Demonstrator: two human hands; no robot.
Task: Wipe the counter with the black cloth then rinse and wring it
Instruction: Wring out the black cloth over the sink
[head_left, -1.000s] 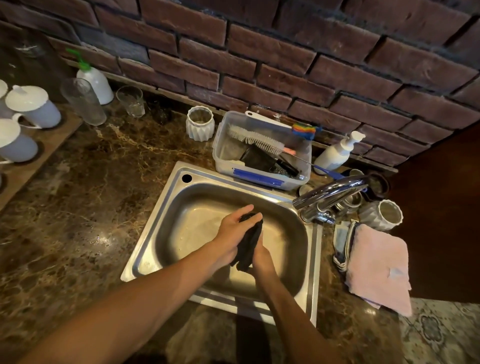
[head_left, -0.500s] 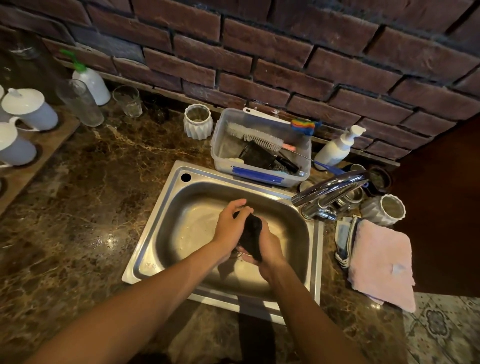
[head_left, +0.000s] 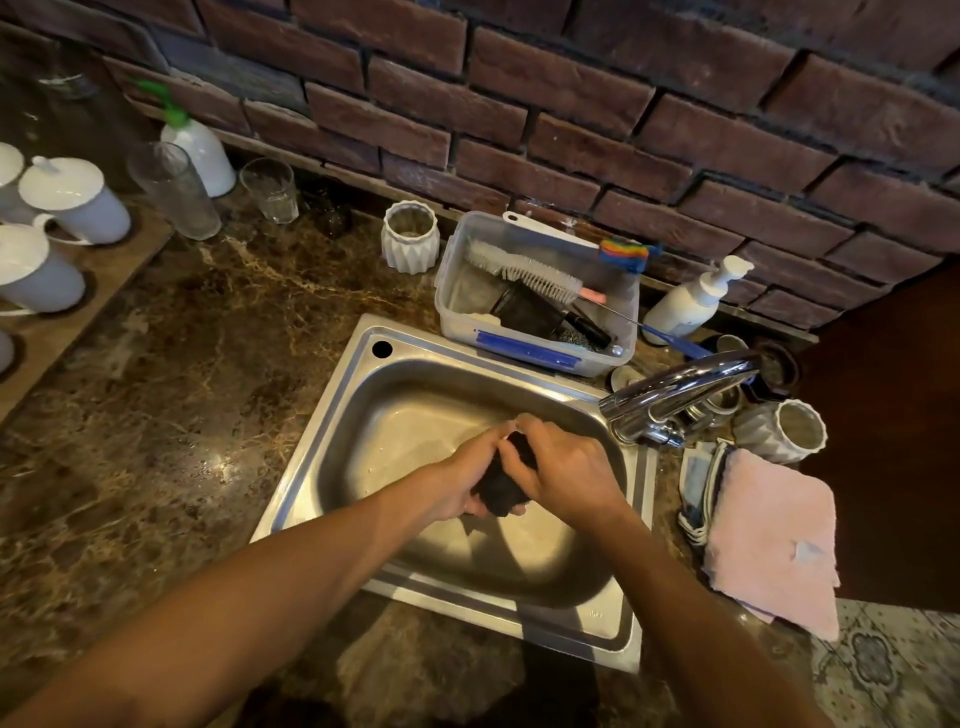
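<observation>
1. While both forearms are reaching in from the near edge, the left hand (head_left: 467, 480) and the right hand (head_left: 563, 475) are meeting over the basin of the sink (head_left: 332, 431), each curling its fingers round the black cloth (head_left: 504, 486).
2. The cloth is sitting bunched into a short, thick roll between the two palms, held above the sink floor and not touching it. The left hand is gripping the nearer, lower end from the left; the right hand is closing over the upper end from the right.
3. Handling judgement: the cloth is looking soft, limp and probably wet, so it is likely heavier than when dry and a little slippery. Taking hold at both ends of the roll and twisting in opposite directions is appearing to be the sound grip for wringing.
4. Compared with half a second ago, the right hand is now lying over the top of the roll where it was underneath, and the roll is lying more level; this is reading as a twist in progress.
5. Beyond the hands, the faucet (head_left: 675, 395) is pointing over the basin; no running water is showing.
6. Farther back, the plastic tub (head_left: 530, 353) of brushes is standing at the sink's far rim, on the marble counter (head_left: 171, 395).
</observation>
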